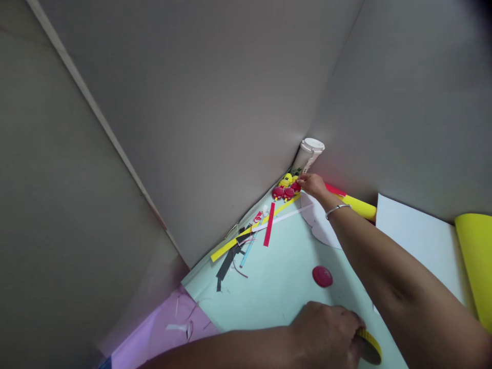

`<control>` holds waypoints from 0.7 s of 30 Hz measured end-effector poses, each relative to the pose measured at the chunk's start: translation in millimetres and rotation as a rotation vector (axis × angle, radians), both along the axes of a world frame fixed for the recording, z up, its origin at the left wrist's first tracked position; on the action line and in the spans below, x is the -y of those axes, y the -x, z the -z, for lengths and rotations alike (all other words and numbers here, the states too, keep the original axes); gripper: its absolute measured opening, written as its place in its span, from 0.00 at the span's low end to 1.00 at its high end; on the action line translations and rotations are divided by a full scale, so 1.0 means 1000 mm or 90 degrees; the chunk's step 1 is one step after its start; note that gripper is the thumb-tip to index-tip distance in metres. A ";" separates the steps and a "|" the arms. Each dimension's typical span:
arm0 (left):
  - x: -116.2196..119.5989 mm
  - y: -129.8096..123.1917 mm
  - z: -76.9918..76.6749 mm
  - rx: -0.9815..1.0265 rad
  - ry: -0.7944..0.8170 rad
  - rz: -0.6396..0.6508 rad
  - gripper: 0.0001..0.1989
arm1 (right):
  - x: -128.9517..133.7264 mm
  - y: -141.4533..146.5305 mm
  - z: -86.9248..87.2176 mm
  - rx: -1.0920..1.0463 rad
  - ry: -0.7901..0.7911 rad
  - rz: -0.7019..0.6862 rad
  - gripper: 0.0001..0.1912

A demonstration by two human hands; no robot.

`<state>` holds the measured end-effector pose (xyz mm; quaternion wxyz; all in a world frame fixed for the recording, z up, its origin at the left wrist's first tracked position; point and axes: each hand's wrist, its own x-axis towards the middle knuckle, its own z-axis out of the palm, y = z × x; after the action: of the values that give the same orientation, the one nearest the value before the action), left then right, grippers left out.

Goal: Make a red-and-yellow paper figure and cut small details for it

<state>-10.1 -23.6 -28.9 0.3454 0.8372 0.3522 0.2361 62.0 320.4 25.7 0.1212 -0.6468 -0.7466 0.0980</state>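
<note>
My left hand (330, 328) is closed around a yellow disc (371, 346) with a ridged edge, low in the view; the hand hides part of the disc. Farther off, my right hand (313, 184), with a bracelet on its wrist, pinches at a red round piece (295, 186) in the far corner. That piece belongs to a cluster of small red round pieces (278, 192) and yellow figures (285, 180). A loose red disc (322, 276) lies on the pale green sheet (284, 287) between my hands.
A white lidded cup (307, 154) stands in the corner between grey panels (230, 102). Yellow (223, 251), red (269, 225) and black strips (226, 264) lie at the left. Rolled yellow paper (474, 256) and a white sheet (415, 236) are at the right. Scraps litter the pink sheet (154, 333).
</note>
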 end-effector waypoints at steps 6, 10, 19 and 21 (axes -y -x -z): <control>0.000 -0.001 0.001 0.004 -0.002 0.003 0.15 | -0.002 -0.011 0.005 -0.017 0.003 0.013 0.17; 0.000 0.000 0.000 0.005 -0.008 0.000 0.15 | -0.003 -0.015 0.009 -0.026 0.006 0.011 0.18; 0.000 0.000 0.001 -0.008 -0.029 0.001 0.15 | 0.000 -0.009 0.002 -0.045 -0.026 -0.006 0.17; 0.000 0.000 0.001 -0.008 -0.038 0.005 0.14 | 0.005 -0.007 -0.001 -0.057 -0.037 -0.016 0.17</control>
<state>-9.6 -23.3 -30.0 0.3190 0.8499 0.3440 0.2399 68.9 315.3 27.1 0.1720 -0.6285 -0.7511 0.1064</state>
